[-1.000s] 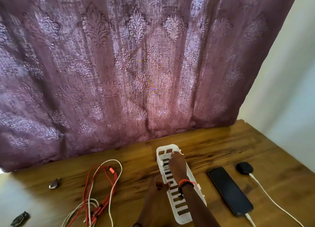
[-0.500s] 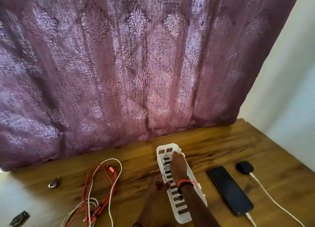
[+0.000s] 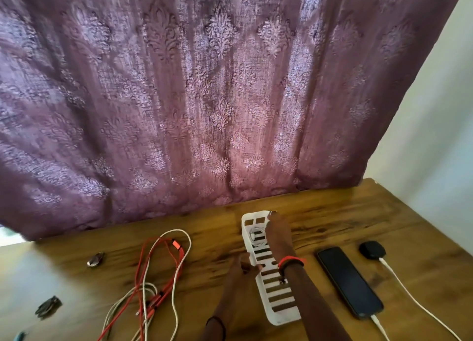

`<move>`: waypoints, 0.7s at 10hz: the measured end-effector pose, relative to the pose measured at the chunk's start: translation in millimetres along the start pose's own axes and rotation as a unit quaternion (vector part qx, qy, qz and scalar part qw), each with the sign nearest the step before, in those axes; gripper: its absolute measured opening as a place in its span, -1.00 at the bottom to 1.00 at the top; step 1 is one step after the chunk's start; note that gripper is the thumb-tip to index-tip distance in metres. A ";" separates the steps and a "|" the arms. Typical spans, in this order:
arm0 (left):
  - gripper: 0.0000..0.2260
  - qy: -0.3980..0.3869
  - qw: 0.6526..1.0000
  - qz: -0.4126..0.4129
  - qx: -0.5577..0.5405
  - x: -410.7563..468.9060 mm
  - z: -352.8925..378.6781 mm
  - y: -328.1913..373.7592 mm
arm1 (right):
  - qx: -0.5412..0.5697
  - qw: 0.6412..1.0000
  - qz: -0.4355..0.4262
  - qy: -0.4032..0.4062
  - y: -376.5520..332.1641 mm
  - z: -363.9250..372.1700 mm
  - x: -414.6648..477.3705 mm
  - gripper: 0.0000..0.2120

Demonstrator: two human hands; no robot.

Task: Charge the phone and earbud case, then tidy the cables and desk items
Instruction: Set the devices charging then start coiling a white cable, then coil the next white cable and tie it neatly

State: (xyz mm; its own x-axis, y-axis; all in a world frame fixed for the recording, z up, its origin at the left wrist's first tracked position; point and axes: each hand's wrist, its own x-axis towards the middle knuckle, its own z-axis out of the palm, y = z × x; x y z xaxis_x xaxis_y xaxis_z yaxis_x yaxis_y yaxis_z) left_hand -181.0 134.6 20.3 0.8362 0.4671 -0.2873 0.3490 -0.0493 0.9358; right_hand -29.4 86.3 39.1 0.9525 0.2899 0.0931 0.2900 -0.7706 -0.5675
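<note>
A white slotted tray (image 3: 279,312) lies lengthwise on the wooden desk (image 3: 332,217). My right hand (image 3: 277,235) stretches flat along it, fingertips at its far rim, and nothing shows in its grasp. A coiled white cable (image 3: 256,234) lies in the tray's far end, just left of that hand. My left hand (image 3: 240,271) grips the tray's left rim. To the right lies a black phone (image 3: 348,281) with a white cable plugged into its near end. Beyond it sits a black earbud case (image 3: 371,249), also on a white cable (image 3: 409,292).
A loose tangle of red and white cables (image 3: 158,276) sprawls left of the tray. Small metal items lie at the far left (image 3: 96,259) and lower left (image 3: 48,307). A purple patterned curtain (image 3: 204,97) hangs behind the desk; a pale wall is on the right.
My right hand has slid forward along the tray, from over the coiled cable to the far rim. My left hand stays at the tray's left side.
</note>
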 end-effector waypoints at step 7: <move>-0.70 0.171 0.899 -0.005 0.402 -19.9 -118.2 -83.6 | 0.035 0.974 -0.135 -0.177 -76.4 88.8 -135.2 -0.74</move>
State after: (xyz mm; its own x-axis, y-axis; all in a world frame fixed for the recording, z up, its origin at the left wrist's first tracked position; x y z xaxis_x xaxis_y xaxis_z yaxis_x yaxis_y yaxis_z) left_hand -276.8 233.7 -28.1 0.7007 0.7082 -0.0860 0.6634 -0.6025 0.4437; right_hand -188.5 156.4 -2.8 0.7475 0.6634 -0.0341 0.5061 -0.6020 -0.6176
